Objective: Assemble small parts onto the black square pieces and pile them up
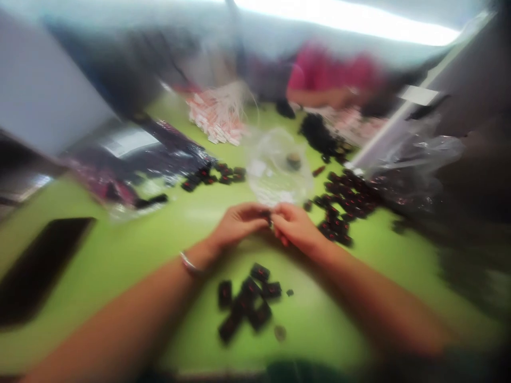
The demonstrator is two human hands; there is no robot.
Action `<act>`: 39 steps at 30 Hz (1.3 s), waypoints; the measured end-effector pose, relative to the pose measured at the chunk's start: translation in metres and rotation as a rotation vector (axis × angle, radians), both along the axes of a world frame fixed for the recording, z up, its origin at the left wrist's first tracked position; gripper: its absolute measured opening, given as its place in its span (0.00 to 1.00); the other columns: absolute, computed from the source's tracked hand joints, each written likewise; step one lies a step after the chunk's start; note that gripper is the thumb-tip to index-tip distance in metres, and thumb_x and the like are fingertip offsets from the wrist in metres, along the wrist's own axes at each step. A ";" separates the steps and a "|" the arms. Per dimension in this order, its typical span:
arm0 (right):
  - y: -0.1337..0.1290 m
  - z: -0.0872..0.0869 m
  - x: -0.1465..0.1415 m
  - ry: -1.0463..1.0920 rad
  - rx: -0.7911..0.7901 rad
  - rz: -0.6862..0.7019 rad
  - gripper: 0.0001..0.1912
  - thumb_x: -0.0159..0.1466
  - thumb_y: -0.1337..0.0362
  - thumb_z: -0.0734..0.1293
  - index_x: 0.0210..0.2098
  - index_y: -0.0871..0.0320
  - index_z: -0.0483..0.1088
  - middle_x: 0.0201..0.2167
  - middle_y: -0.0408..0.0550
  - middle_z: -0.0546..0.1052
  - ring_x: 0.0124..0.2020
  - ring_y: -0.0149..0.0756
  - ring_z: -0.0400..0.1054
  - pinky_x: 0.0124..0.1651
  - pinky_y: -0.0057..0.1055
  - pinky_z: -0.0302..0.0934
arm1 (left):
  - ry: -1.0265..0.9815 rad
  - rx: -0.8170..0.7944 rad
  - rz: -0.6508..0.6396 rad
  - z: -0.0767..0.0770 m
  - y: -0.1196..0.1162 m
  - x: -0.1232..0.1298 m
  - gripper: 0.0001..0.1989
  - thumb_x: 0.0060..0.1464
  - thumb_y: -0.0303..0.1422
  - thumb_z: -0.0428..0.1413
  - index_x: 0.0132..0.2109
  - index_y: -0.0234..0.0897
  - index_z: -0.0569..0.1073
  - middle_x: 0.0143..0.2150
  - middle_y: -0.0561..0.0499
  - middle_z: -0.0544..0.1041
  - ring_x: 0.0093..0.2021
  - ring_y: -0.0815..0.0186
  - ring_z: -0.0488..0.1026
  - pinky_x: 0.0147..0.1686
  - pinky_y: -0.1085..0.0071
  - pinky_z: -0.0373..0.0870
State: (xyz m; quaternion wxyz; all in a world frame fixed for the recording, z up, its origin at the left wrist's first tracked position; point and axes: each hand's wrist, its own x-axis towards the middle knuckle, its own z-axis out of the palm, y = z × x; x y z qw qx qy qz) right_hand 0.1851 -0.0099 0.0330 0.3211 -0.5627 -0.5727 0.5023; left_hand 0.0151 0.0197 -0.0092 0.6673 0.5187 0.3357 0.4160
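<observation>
My left hand [241,224] and my right hand [294,226] meet over the green table [191,308], fingertips pinched together. Between my left thumb and fingers is a small dark piece [266,215], too blurred to name. My right fingers are closed at its right side, touching or nearly touching it; what else they may grip is hidden. Just beyond my hands lies a clear plastic bag [279,165] with small white parts in it. Nearer me lies a loose group of small black blocks with red marks [250,289], beside a tiny dark bit [289,292] and a small brownish disc [280,333].
More black blocks lie in a heap [339,205] at right and a row [207,175] at left. Plastic-wrapped packs [147,149] and a dark flat slab [43,266] are on the left. White-and-pink pieces [217,114] lie farther back. Across the table sits a person in pink [327,74].
</observation>
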 end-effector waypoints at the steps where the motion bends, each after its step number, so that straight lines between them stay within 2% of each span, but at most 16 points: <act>1: 0.000 0.001 0.000 0.033 -0.001 0.003 0.07 0.60 0.61 0.61 0.27 0.57 0.61 0.14 0.35 0.67 0.10 0.23 0.57 0.13 0.19 0.50 | -0.011 -0.004 0.014 0.000 0.000 0.001 0.18 0.40 0.32 0.67 0.42 0.34 0.78 0.35 0.47 0.81 0.38 0.60 0.78 0.45 0.62 0.73; 5: -0.002 0.002 0.001 0.055 0.013 0.037 0.14 0.61 0.53 0.62 0.29 0.57 0.63 0.14 0.36 0.66 0.10 0.23 0.56 0.13 0.21 0.50 | 0.007 0.048 -0.044 0.004 -0.004 0.003 0.24 0.41 0.34 0.67 0.47 0.33 0.75 0.34 0.47 0.80 0.35 0.62 0.77 0.41 0.64 0.73; 8: -0.001 -0.002 0.003 -0.023 -0.010 0.058 0.15 0.61 0.51 0.62 0.28 0.57 0.63 0.13 0.35 0.65 0.10 0.24 0.55 0.13 0.22 0.49 | 0.193 0.253 -0.061 0.010 0.000 -0.005 0.23 0.45 0.36 0.64 0.49 0.33 0.74 0.34 0.46 0.79 0.34 0.63 0.76 0.40 0.65 0.72; 9: -0.001 -0.003 0.004 -0.052 -0.034 0.065 0.16 0.61 0.51 0.62 0.28 0.57 0.63 0.13 0.36 0.65 0.10 0.24 0.55 0.13 0.22 0.48 | 0.312 0.358 -0.011 0.013 0.005 -0.011 0.21 0.47 0.37 0.62 0.48 0.33 0.75 0.35 0.45 0.79 0.35 0.62 0.75 0.40 0.64 0.71; 11: -0.001 -0.006 0.004 -0.143 -0.085 0.137 0.15 0.61 0.52 0.61 0.27 0.58 0.65 0.13 0.37 0.66 0.11 0.25 0.56 0.14 0.23 0.48 | 0.629 0.591 0.215 0.018 0.019 -0.028 0.14 0.53 0.39 0.57 0.41 0.33 0.77 0.37 0.43 0.78 0.37 0.61 0.74 0.44 0.63 0.69; 13: -0.003 -0.006 0.003 -0.267 -0.082 0.286 0.13 0.60 0.56 0.63 0.25 0.58 0.66 0.15 0.39 0.68 0.15 0.26 0.58 0.18 0.23 0.51 | 0.956 0.704 0.435 0.023 0.036 -0.049 0.15 0.59 0.37 0.49 0.38 0.31 0.77 0.41 0.39 0.77 0.45 0.56 0.72 0.51 0.59 0.64; 14: -0.004 -0.006 0.002 -0.328 -0.056 0.368 0.12 0.59 0.57 0.63 0.24 0.59 0.67 0.16 0.40 0.69 0.17 0.26 0.60 0.20 0.24 0.53 | 1.102 0.715 0.471 0.024 0.044 -0.060 0.16 0.59 0.34 0.47 0.39 0.30 0.77 0.43 0.37 0.76 0.48 0.54 0.70 0.53 0.58 0.62; 16: -0.006 -0.005 0.000 -0.424 0.013 0.488 0.12 0.58 0.59 0.64 0.23 0.59 0.68 0.19 0.43 0.71 0.21 0.27 0.61 0.24 0.25 0.53 | 1.361 0.654 0.485 0.023 0.057 -0.078 0.16 0.58 0.31 0.46 0.44 0.25 0.75 0.48 0.33 0.74 0.54 0.49 0.67 0.57 0.56 0.58; 18: -0.008 -0.004 -0.002 -0.472 0.052 0.539 0.12 0.59 0.58 0.63 0.25 0.59 0.70 0.22 0.44 0.72 0.23 0.29 0.62 0.26 0.26 0.53 | 1.526 0.551 0.532 0.019 0.064 -0.089 0.20 0.58 0.33 0.47 0.51 0.22 0.71 0.57 0.29 0.67 0.61 0.45 0.59 0.60 0.54 0.53; 20: -0.007 -0.005 -0.002 -0.476 0.057 0.541 0.12 0.59 0.58 0.63 0.26 0.59 0.71 0.23 0.44 0.73 0.24 0.29 0.63 0.27 0.26 0.54 | 1.580 0.428 0.566 0.015 0.067 -0.094 0.27 0.58 0.37 0.47 0.58 0.20 0.65 0.64 0.27 0.58 0.66 0.41 0.50 0.62 0.51 0.49; 23: -0.004 -0.008 -0.001 -0.453 0.044 0.526 0.11 0.60 0.59 0.62 0.28 0.60 0.71 0.24 0.44 0.73 0.25 0.30 0.63 0.28 0.26 0.55 | 1.573 0.317 0.581 0.013 0.079 -0.101 0.34 0.58 0.44 0.46 0.65 0.27 0.56 0.68 0.29 0.50 0.68 0.38 0.42 0.61 0.43 0.44; 26: -0.005 -0.010 -0.002 -0.447 0.059 0.511 0.10 0.59 0.61 0.63 0.28 0.60 0.71 0.24 0.44 0.73 0.25 0.29 0.62 0.28 0.26 0.54 | 1.606 0.262 0.727 0.018 0.105 -0.117 0.34 0.56 0.46 0.48 0.65 0.33 0.58 0.69 0.32 0.49 0.68 0.37 0.39 0.60 0.38 0.41; 29: -0.007 -0.010 -0.003 -0.430 0.079 0.494 0.08 0.59 0.64 0.63 0.27 0.60 0.71 0.23 0.43 0.72 0.24 0.28 0.61 0.27 0.26 0.52 | 1.630 0.181 0.852 0.028 0.138 -0.139 0.37 0.54 0.52 0.47 0.66 0.36 0.58 0.69 0.32 0.50 0.67 0.36 0.41 0.59 0.35 0.38; 32: -0.006 -0.010 -0.004 -0.385 0.062 0.481 0.08 0.59 0.64 0.63 0.25 0.59 0.70 0.22 0.42 0.71 0.22 0.27 0.59 0.27 0.26 0.52 | 1.612 0.034 0.876 0.036 0.164 -0.157 0.43 0.52 0.59 0.43 0.65 0.33 0.58 0.68 0.30 0.52 0.66 0.34 0.43 0.56 0.34 0.40; 36: -0.003 -0.010 -0.003 -0.339 0.007 0.470 0.07 0.59 0.65 0.63 0.25 0.59 0.69 0.21 0.41 0.70 0.22 0.27 0.60 0.26 0.25 0.52 | 1.605 -0.042 0.848 0.038 0.176 -0.167 0.44 0.56 0.57 0.38 0.62 0.19 0.59 0.66 0.26 0.52 0.64 0.32 0.43 0.55 0.33 0.42; 39: -0.002 -0.010 -0.004 -0.321 -0.014 0.480 0.07 0.59 0.64 0.63 0.26 0.59 0.69 0.22 0.41 0.70 0.22 0.27 0.60 0.26 0.25 0.53 | 1.618 -0.022 0.859 0.034 0.174 -0.163 0.45 0.56 0.57 0.38 0.62 0.16 0.58 0.65 0.25 0.53 0.63 0.31 0.44 0.54 0.34 0.44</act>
